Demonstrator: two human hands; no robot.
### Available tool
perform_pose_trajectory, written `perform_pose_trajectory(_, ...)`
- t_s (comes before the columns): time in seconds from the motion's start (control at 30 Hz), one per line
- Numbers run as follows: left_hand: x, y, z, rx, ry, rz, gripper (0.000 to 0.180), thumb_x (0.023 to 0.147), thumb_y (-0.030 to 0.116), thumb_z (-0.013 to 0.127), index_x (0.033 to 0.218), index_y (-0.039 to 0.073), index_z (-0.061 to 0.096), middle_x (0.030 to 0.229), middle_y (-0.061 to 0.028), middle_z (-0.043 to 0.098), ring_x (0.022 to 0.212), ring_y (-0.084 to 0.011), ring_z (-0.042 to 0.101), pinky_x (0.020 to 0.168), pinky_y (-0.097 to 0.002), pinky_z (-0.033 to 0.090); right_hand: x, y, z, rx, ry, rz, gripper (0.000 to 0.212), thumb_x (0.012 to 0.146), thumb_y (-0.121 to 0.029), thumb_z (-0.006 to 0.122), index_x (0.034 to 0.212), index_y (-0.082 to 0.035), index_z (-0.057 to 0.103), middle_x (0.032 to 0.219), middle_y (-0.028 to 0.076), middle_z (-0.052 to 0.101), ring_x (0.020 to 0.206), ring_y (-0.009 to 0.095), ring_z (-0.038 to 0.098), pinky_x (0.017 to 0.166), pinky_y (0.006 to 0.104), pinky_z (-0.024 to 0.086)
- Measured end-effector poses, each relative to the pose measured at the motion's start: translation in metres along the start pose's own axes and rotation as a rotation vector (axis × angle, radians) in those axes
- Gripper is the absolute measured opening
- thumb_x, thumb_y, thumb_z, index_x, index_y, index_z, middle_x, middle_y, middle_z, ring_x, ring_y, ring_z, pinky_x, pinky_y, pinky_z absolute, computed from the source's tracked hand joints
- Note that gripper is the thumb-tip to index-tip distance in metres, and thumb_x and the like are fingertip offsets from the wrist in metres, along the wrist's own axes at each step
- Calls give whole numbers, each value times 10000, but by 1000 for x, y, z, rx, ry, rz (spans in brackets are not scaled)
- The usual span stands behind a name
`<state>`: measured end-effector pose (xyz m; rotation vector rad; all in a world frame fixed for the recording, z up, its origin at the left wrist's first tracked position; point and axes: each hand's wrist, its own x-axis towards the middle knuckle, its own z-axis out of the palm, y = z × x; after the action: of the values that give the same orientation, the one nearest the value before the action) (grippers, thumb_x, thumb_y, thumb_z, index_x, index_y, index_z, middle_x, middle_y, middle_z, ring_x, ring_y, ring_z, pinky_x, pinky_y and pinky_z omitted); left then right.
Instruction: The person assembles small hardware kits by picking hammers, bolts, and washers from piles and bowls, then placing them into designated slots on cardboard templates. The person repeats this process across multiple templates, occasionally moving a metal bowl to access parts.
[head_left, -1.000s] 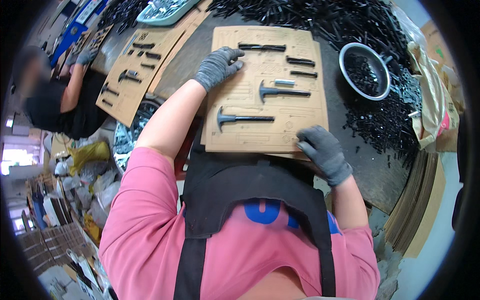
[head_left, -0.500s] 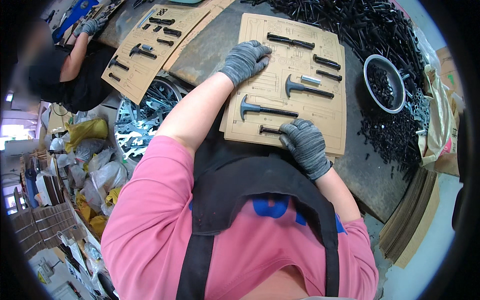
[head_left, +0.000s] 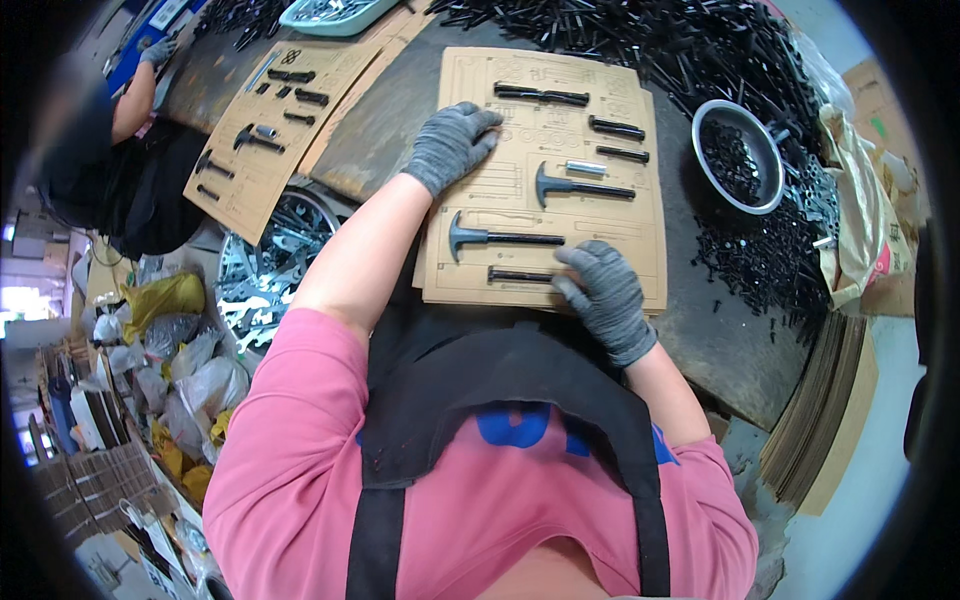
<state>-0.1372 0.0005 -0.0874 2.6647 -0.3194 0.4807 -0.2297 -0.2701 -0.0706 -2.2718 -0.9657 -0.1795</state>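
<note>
A stack of brown cardboard sheets (head_left: 600,220) with printed outlines lies in front of me. My left hand (head_left: 450,148), in a grey knit glove, rests on its left edge, fingers stretched out and holding nothing. My right hand (head_left: 606,302), gloved alike, is at the lower right with thumb and forefinger apart beside the right end of a long black bolt (head_left: 520,275). Above that bolt are two black T-shaped pieces with curved heads, a lower one (head_left: 510,238) and an upper one (head_left: 590,188). Farther up lie a silver sleeve (head_left: 585,168) and several black bolts (head_left: 617,128).
At right stands a metal bowl (head_left: 772,180) of small black parts, beside heaps of black bolts (head_left: 640,35). A second laid-out cardboard sheet (head_left: 245,170) lies left, near a basin of wrenches (head_left: 270,270) and a co-worker's gloved hand (head_left: 158,52). Stacked cardboard (head_left: 825,420) stands lower right.
My right thumb and forefinger have spread, and more of the lowest bolt shows beside them. My left hand stays on the sheet's left edge. The whole view has shifted.
</note>
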Motion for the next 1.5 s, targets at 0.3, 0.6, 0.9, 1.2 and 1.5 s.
perform_pose_trajectory(0.3, 20, 7, -13, -338, -279, -351, 337, 816, 174, 618, 1107, 12, 567, 1044, -123, 607, 957, -202, 581, 867, -308, 452, -111, 101, -105, -220, 274, 703, 288, 771, -195, 638, 1012, -47, 586, 901, 128, 590, 839, 276, 571, 760, 363, 456)
perform_pose_trajectory(0.6, 56, 178, 35, -602, -611, 152, 404, 793, 215, 615, 1160, 63, 541, 1026, -134, 598, 953, -209, 573, 857, -314, 465, -131, 132, -103, -462, 80, 726, 222, 764, -211, 605, 943, -81, 580, 910, 146, 578, 793, 328, 560, 715, 424, 451)
perform_pose_trajectory(0.9, 66, 270, 98, -13, -715, 413, 311, 764, 178, 598, 1070, 118, 590, 956, -136, 591, 907, -314, 579, 781, -392, 480, -95, 131, -93, -346, 228, 744, 178, 784, -200, 573, 914, -78, 584, 884, 125, 601, 834, 297, 573, 732, 390, 457)
perform_pose_trajectory(1.2, 80, 256, 118, -32, -814, 510, 377, 702, 49, 594, 1068, 135, 606, 1016, -144, 599, 965, -327, 575, 801, -405, 484, -82, 128, -91, -454, 68, 769, 224, 802, -240, 564, 957, -81, 596, 900, 117, 588, 861, 282, 571, 744, 384, 460)
perform_pose_trajectory(1.5, 77, 269, 114, 4, -844, 506, 262, 703, 108, 620, 964, 91, 634, 929, -153, 602, 889, -322, 588, 776, -389, 485, -90, 125, -96, -234, 269, 626, 176, 774, -157, 574, 935, -87, 592, 884, 123, 587, 847, 282, 569, 749, 375, 459)
